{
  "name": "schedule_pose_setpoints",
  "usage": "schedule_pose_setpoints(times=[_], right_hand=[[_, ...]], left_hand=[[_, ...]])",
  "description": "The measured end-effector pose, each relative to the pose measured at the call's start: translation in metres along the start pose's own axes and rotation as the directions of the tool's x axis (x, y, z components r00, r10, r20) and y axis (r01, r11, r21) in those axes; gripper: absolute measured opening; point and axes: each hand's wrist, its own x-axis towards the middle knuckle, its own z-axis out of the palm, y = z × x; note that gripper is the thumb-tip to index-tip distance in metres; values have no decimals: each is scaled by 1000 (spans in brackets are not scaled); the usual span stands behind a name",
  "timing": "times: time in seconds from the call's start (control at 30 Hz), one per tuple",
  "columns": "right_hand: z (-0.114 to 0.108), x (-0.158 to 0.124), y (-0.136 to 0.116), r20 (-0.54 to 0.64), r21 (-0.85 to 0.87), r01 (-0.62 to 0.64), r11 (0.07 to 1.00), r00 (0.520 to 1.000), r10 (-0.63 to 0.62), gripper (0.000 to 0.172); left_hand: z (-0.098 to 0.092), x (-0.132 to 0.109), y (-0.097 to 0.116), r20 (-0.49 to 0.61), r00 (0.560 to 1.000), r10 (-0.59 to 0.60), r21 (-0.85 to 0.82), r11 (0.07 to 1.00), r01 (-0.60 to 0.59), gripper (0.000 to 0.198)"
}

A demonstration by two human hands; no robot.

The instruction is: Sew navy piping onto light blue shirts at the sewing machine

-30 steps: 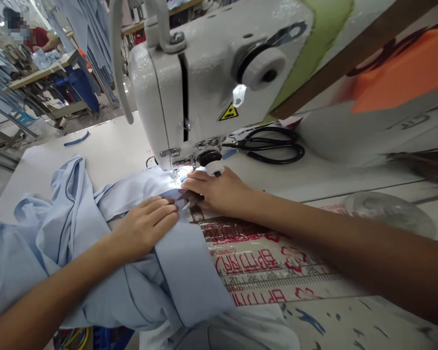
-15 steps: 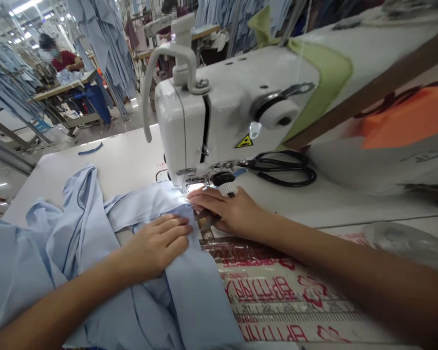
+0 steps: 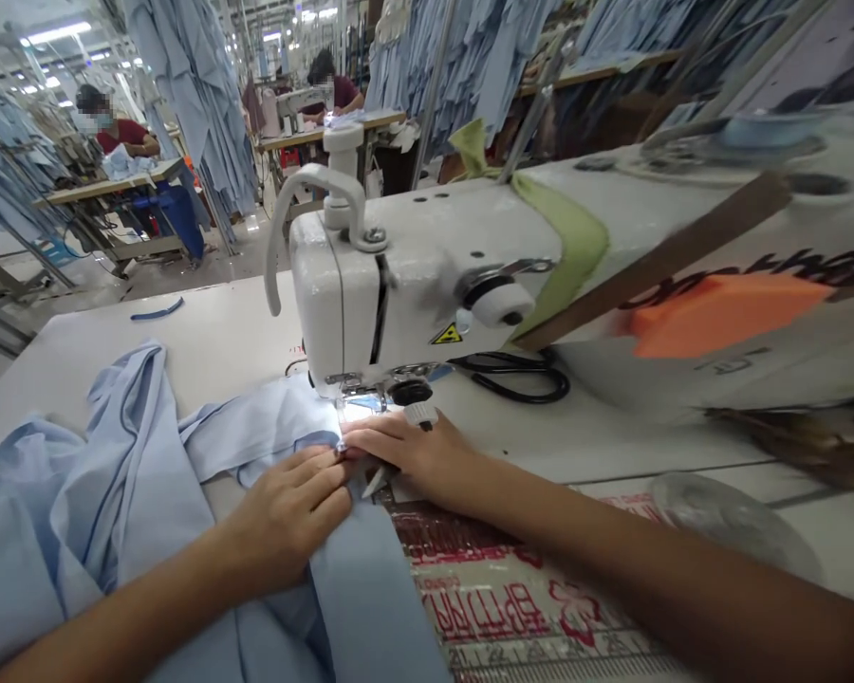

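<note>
Cloth is lying partly beneath sewing machine, seemingly mid-work, near length waiting; left hand and right hand are crowding its edge, fingers together; whether pinching, can't tell.

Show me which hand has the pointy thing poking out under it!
The right hand, nearer the black scissors: a pointed tip pokes out beneath it. The left hand lies on light blue cloth, showing none.

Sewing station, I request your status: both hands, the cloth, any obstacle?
Left hand on blue cloth. Right hand at cloth, below sewing machine head; pointed tool showing under it. Black-handled scissors beyond, touching neither hand.
</note>
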Motion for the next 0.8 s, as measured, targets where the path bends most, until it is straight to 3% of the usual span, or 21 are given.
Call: schedule_pose_setpoints(times=[0.17,0.3,0.43,0.63,0.8], right_hand=[[6,2,1,-40,3,-135,991,990,135,32],[8,3,-2,18,-45,-208,977,978,209,24],[4,6,-5,85,-51,-206,977,974,209,31],[1,13,-7,134,-98,-288,952,945,300,24],[0,8,-4,86,-88,-255,963,961,262,28]], left_hand=[[-10,1,10,55,997,62,89,994,-67,24],[-13,-4,22,64,995,80,89,992,-85,18],[-11,-6,28,88,996,33,132,990,-44,16],[-7,-5,33,116,989,-89,58,995,83,16],[3,-4,25,65,992,-104,34,994,102,17]])
